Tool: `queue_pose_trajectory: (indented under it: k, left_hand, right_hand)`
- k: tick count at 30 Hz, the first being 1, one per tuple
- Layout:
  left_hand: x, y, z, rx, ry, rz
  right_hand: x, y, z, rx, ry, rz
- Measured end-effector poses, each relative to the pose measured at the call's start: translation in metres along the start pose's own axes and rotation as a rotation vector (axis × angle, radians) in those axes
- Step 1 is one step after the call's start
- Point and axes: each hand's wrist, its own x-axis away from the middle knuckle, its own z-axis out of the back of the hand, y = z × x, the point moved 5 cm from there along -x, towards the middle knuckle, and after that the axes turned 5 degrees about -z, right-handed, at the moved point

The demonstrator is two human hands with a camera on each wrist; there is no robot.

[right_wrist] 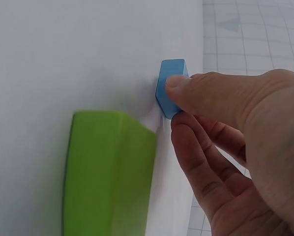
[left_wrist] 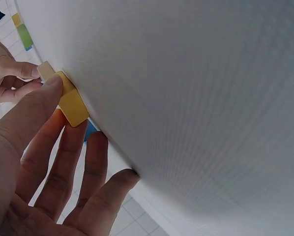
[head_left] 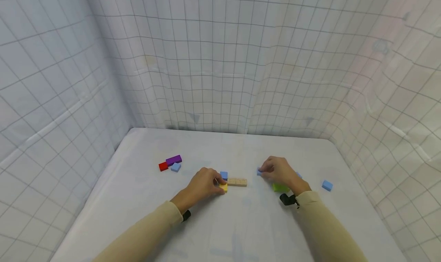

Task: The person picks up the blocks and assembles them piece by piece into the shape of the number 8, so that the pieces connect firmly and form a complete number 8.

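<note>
Yellow rectangular block [head_left: 224,188], pinched and partly hidden by the left hand [head_left: 205,183]; at its two o'clock (head view), a small blue angular block [right_wrist: 164,96], pinched by the right hand [head_left: 278,172]; four o'clock from that, a green oblong block [right_wrist: 102,172], partly wrist-covered, cut off in the right-wrist view.

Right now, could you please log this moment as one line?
left hand: pinches yellow block | right hand: pinches blue block | wooden block: between hands

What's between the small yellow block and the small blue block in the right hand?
The head view shows a wood-coloured oblong block, then bare white tabletop.
</note>
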Motion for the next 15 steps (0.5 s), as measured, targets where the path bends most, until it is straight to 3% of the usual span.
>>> queue_pose_trajectory:
  k: [9,15]
  left_hand:
    - [0.001,0.001,0.001,-0.007,0.001,-0.004]
    - [0.002,0.003,0.002,-0.001,0.016,-0.009]
  right_hand:
    - [0.002,-0.011,-0.006,-0.008,-0.023,-0.004]
    - [0.003,-0.015,-0.011,-0.014,-0.019,0.042]
